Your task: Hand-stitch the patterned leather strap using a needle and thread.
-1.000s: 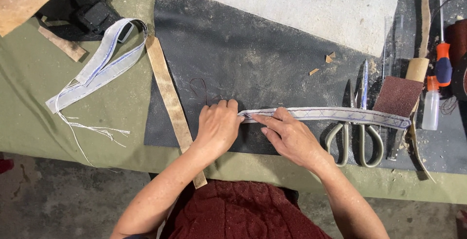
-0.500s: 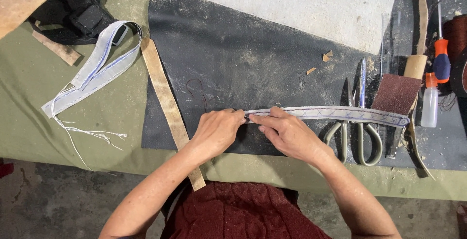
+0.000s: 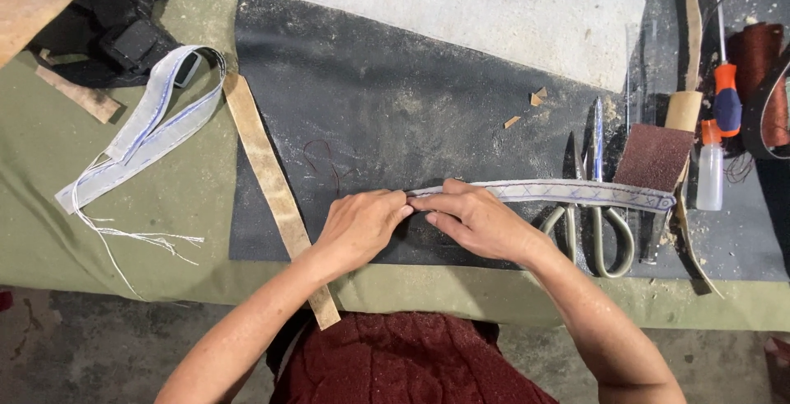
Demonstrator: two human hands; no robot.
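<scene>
A grey stitched strap (image 3: 576,194) lies flat across a black mat (image 3: 395,108), running right from my hands. My left hand (image 3: 358,225) pinches the strap's left end with its fingertips. My right hand (image 3: 477,221) presses down on the strap right beside it, fingers pointing left. The two hands touch at the strap's end. The part of the strap under my fingers is hidden.
Large scissors (image 3: 597,227) lie under the strap's right part. A tan leather strip (image 3: 276,194) runs diagonally at left, next to a folded pale strap (image 3: 148,128) with loose threads. At right sit a brown sandpaper block (image 3: 654,157), a small bottle (image 3: 709,169) and an orange screwdriver (image 3: 726,91).
Both hands have stayed on the strap's left end, with the fingers shifting slightly along it. The view has drifted a little.
</scene>
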